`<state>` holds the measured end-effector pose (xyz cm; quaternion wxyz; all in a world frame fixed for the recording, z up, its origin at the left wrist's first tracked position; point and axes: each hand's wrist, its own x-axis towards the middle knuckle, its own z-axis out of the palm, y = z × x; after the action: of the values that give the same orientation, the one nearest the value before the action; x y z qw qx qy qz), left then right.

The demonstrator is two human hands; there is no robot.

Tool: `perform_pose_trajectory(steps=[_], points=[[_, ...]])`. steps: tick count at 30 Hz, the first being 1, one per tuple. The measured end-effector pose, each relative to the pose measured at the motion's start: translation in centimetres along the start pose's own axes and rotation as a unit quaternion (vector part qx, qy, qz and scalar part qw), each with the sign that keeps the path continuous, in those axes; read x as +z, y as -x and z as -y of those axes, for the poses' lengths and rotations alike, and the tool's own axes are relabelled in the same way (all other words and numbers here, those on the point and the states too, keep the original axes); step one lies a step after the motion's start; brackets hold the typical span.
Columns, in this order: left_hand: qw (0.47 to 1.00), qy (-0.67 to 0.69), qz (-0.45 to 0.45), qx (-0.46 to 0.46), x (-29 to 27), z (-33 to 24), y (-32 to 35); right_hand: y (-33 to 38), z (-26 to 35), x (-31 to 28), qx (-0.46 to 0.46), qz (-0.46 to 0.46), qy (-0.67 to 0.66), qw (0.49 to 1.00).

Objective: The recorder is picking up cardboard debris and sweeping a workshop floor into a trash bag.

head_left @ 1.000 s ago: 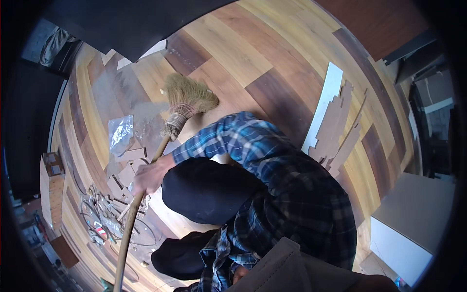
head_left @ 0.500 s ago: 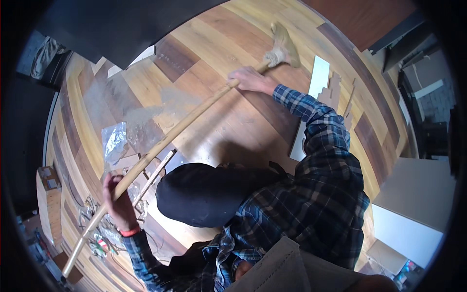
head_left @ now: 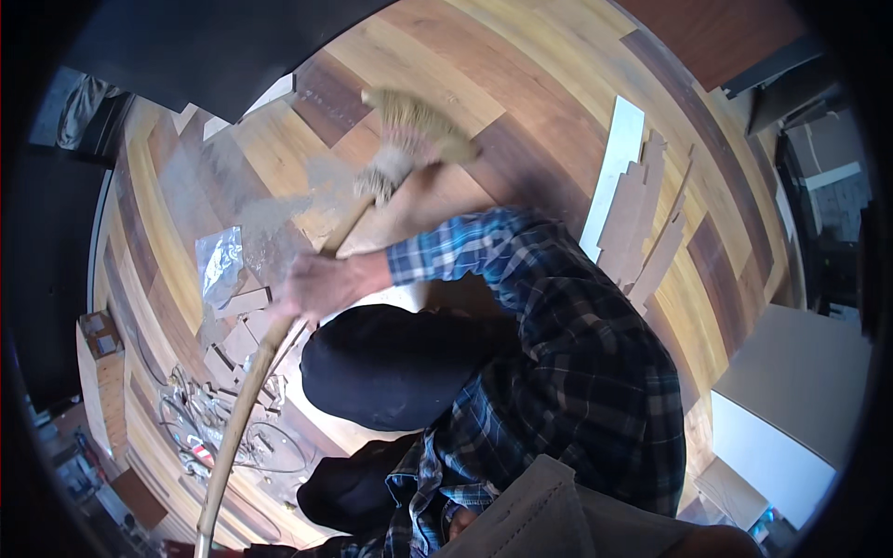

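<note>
A straw broom (head_left: pixel 249 395) lies slantwise across the view, its long wooden handle bending down to the lower left edge. Its bristle head (head_left: pixel 419 126), bound with pale cord, is over the plank floor at the upper middle. Closed around the handle is my right hand (head_left: pixel 321 284), reached across in front of my dark-trousered knee and slightly blurred. My left hand cannot be made out; the handle's lower end runs to the bottom edge of the picture. Grey dust (head_left: pixel 251 200) covers the floor left of the broom head.
A clear plastic bag (head_left: pixel 219 265) and cardboard scraps (head_left: pixel 244 325) lie left of my knee, near tangled wires (head_left: pixel 200 414). On the right are a white strip (head_left: pixel 616 167), cut cardboard (head_left: pixel 633 219) and a large box (head_left: pixel 791 372). A dark panel (head_left: pixel 214 56) overhangs the upper left.
My right hand has swung left and nearer with the handle. The broom head has swept left from the upper right. My left hand has dropped out of sight at the lower edge.
</note>
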<state>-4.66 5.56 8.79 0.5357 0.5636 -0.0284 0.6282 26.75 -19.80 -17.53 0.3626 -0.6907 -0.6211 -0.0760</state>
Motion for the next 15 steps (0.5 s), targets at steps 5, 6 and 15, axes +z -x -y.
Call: perform_pose_trajectory(steps=[5,6,15], points=[[0.929,-0.063,0.163,-0.325,-5.2,12.4,1.5,11.1,-9.3,-8.1,0.128,-0.142,0.097,0.977],[0.879,-0.008,0.272,-0.391,-1.5,15.6,3.9,14.4,-10.8,-10.7,0.136,-0.135,0.108,0.975],[0.664,0.219,0.478,-0.532,29.7,27.6,25.7,45.0,-16.3,-24.2,0.526,-0.108,0.481,0.692]])
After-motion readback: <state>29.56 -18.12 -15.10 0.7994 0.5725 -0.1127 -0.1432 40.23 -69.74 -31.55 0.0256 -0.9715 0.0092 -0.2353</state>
